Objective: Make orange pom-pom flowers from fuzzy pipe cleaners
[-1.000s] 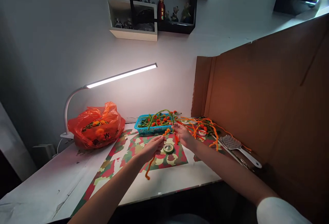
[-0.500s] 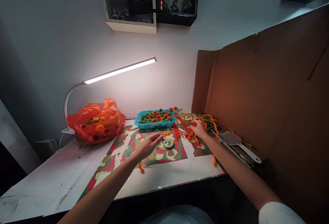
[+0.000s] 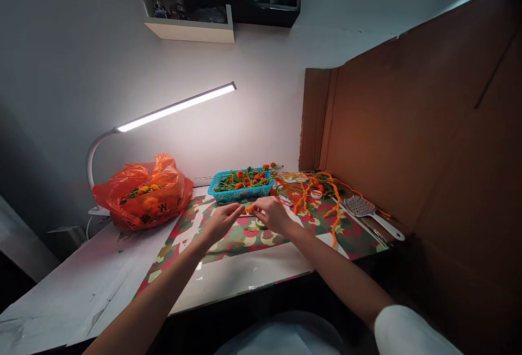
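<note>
Just in front of the blue basket, my two hands meet over a short, curled orange fuzzy strip (image 3: 248, 209). My left hand (image 3: 221, 223) pinches its left end between thumb and fingertips. From the other side, the closed fingertips of my right hand (image 3: 274, 215) grip the strip's right end. Partly hidden behind the right hand, a green tape roll (image 3: 260, 223) lies on the camouflage-patterned sheet (image 3: 232, 246). The blue basket (image 3: 240, 196) holds several orange fuzzy flowers with green stems.
At left sits an orange plastic bag (image 3: 150, 208) with flowers inside, beneath a lit lamp (image 3: 179, 107). Orange fuzzy strands (image 3: 304, 197) and a white hairbrush (image 3: 373, 216) lie at right, beside a tall cardboard wall (image 3: 408, 126). A shelf (image 3: 196, 29) hangs above.
My right hand has moved left from the strands to the orange strip in my left hand. Some strands now lie spread out at right. The view has shifted slightly.
</note>
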